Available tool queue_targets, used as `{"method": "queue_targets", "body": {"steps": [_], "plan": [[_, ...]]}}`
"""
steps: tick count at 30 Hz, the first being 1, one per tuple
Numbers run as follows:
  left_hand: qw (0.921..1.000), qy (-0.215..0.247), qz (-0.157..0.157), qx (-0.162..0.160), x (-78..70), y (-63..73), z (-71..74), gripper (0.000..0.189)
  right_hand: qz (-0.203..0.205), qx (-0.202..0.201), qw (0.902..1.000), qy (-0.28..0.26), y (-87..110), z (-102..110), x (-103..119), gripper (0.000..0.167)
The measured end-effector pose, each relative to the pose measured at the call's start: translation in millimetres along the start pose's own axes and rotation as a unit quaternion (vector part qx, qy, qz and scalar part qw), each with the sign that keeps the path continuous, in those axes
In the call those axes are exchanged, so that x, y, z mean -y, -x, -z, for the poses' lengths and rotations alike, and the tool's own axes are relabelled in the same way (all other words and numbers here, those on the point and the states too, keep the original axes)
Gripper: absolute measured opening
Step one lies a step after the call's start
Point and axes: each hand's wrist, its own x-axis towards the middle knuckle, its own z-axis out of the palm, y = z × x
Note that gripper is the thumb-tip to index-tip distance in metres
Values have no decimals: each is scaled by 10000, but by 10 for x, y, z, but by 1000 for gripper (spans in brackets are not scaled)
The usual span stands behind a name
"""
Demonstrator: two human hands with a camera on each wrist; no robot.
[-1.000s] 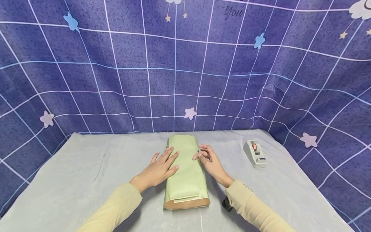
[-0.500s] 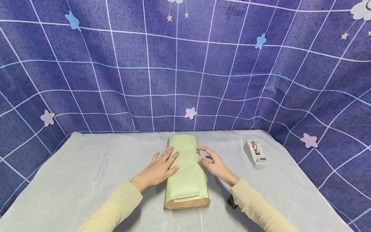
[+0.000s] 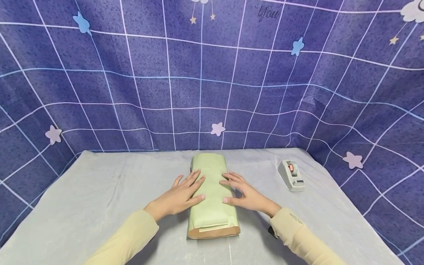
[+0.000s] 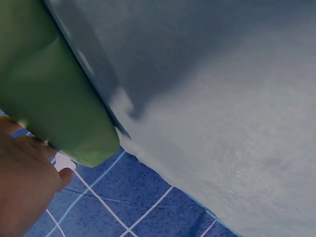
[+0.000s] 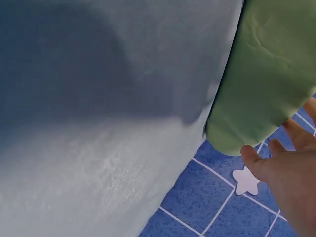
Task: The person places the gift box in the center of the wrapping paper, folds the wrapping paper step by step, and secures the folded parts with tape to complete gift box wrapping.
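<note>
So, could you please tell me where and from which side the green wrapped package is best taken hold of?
Probably by its long sides near the middle, one hand from each side: the green wrapped package lies flat and lengthwise, and the left hand and right hand already rest there.

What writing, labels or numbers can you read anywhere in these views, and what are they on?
"You": cursive script near the top edge of the purple backdrop cloth, with its upper part cut off by the frame.
Green wrapped package: no text shows on it.
Tape dispenser: no readable label.
Cuff of the right sleeve: a small dark mark, too small to read.
Both wrist views: no text.
</note>
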Motion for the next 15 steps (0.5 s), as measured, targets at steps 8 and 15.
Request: {"method": "queue_targets", "body": {"steps": [8, 15], "plan": [[9991, -117, -355, -198, -36, 83, -11, 76, -104, 97, 9998, 102, 50, 0, 27, 65], [9988, -206, -345, -281, -57, 96, -23, 83, 91, -41, 9963, 859, 50, -49, 63, 68]]}}
